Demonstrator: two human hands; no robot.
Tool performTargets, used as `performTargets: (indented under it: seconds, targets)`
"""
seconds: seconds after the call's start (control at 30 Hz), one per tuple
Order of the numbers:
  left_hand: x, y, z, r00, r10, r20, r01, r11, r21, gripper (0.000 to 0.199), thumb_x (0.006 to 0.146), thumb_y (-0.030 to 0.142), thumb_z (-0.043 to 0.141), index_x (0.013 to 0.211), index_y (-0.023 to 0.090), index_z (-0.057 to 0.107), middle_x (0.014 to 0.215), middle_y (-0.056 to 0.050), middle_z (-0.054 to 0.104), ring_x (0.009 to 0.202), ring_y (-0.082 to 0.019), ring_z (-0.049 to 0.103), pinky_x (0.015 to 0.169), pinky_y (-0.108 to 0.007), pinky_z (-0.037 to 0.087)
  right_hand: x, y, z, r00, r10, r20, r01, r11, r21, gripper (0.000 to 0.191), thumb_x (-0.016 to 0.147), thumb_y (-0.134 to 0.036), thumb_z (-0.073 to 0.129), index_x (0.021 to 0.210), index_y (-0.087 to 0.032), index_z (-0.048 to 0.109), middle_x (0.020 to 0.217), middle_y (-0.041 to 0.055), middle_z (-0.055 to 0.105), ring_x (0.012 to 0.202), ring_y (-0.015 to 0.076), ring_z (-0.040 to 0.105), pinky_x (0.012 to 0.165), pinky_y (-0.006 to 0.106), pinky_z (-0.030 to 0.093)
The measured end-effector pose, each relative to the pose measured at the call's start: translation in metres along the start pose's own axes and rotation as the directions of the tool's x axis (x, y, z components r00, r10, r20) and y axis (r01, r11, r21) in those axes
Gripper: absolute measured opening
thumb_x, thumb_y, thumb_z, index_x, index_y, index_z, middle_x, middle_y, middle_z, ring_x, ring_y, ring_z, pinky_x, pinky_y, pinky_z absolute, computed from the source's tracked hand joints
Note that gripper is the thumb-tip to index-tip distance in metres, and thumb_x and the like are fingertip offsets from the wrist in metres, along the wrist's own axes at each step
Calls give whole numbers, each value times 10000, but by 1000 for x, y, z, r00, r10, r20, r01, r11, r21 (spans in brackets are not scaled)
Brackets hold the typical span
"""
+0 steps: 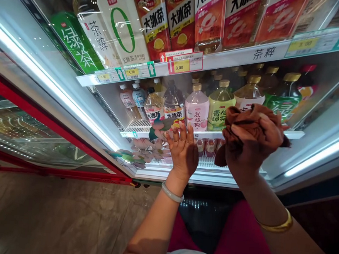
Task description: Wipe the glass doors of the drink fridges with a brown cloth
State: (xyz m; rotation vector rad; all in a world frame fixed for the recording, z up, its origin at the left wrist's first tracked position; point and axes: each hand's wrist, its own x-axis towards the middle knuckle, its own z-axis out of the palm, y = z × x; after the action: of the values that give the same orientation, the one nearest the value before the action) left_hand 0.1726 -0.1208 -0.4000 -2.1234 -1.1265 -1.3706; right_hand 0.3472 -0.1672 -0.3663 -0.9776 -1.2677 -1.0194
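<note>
Both forearms reach up from the lap into the drinks cooler: cloth in the right hand, left hand flat at the lower shelf.

Right hand (251,146) is closed tight around a bunched brown cloth (245,118), which sits on the far side of the fingers, against the front of the lower shelf (293,134) and partly covering the bottles behind. Left hand (182,149) is open, fingers up and slightly spread, holding nothing; fingertips are at the shelf edge just below the red-label tea bottle (174,106) and beside the pink bottle (196,107). Cannot tell if they touch the shelf or glass. Cloth lies right of the left hand, near but apart. Bottles stand upright in a row running left-right. Upper shelf with the yellow price tag (181,65) is well above both hands.
</note>
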Motion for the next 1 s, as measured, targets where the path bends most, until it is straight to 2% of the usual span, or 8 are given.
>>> performTargets:
  seconds: [0.13, 0.23, 0.37, 0.47, 0.6, 0.7, 0.87, 1.0]
  targets:
    - [0, 4, 1, 999, 20, -28, -20, 1000, 10, 801, 1006, 211, 473, 1710, 175, 92, 1767, -119, 139, 1655, -261, -33, 1345, -570, -45, -21, -19, -3, 996, 50, 76, -54, 997, 59, 353, 841, -172, 789, 1162, -290, 706, 1444, 93, 559, 1418, 375, 534, 1207, 628, 426]
    - [1, 7, 6, 999, -29, -35, 30, 999, 15, 812, 1002, 202, 498, 1711, 193, 103, 1764, -117, 133, 1651, -264, -47, 1326, -585, -97, -13, -32, 0, 982, 78, 171, -94, 992, 89, 354, 874, -153, 730, 1187, -317, 710, 1416, 77, 582, 1443, 379, 510, 1199, 652, 423]
    - [3, 8, 8, 998, -49, -38, 49, 999, -8, 841, 984, 168, 513, 1712, 209, 93, 1761, -120, 138, 1648, -262, -41, 1323, -578, -107, 11, -3, -4, 995, 73, 64, -77, 995, 65, 402, 881, -172, 736, 1244, -341, 700, 1473, 73, 535, 1465, 383, 487, 1233, 672, 360]
    - [5, 9, 6, 997, 4, -80, -3, 1000, 9, 854, 987, 155, 491, 1710, 213, 42, 1762, -112, 110, 1648, -234, -46, 1330, -553, -101, -2, 19, -13, 997, 82, 2, -82, 996, 21, 461, 846, -180, 787, 1272, -325, 691, 1495, 91, 510, 1429, 388, 521, 1222, 657, 380]
    - [11, 22, 8, 999, 0, -47, 2, 998, 56, 838, 1000, 192, 489, 1707, 198, 39, 1759, -113, 144, 1648, -243, -72, 1324, -586, -106, -31, 4, -16, 987, 148, 57, -148, 989, -8, 434, 852, -186, 773, 1251, -328, 674, 1506, 82, 489, 1445, 373, 498, 1210, 651, 409]
    - [22, 40, 12, 1000, -15, -7, 15, 997, 70, 821, 1008, 234, 506, 1706, 222, 76, 1759, -96, 190, 1652, -277, -54, 1326, -620, -78, -19, -11, -10, 981, 138, 140, -142, 990, 20, 342, 922, -223, 689, 1235, -358, 661, 1469, 39, 500, 1487, 366, 458, 1232, 690, 370]
    - [38, 64, 13, 999, 44, -12, -44, 999, 3, 850, 1009, 227, 502, 1701, 229, 10, 1763, -83, 127, 1654, -297, 0, 1327, -608, -73, 19, 17, -17, 992, 109, 59, -112, 993, 42, 429, 906, -208, 705, 1304, -359, 653, 1492, 41, 476, 1483, 380, 451, 1239, 701, 345]
    - [37, 75, 13, 999, 45, -30, -45, 999, 14, 845, 1010, 226, 505, 1701, 232, 18, 1759, -65, 144, 1649, -274, -45, 1315, -598, -118, 1, 25, -28, 984, 178, 30, -179, 984, 13, 504, 876, -179, 735, 1340, -353, 640, 1502, 70, 462, 1445, 386, 485, 1225, 703, 358]
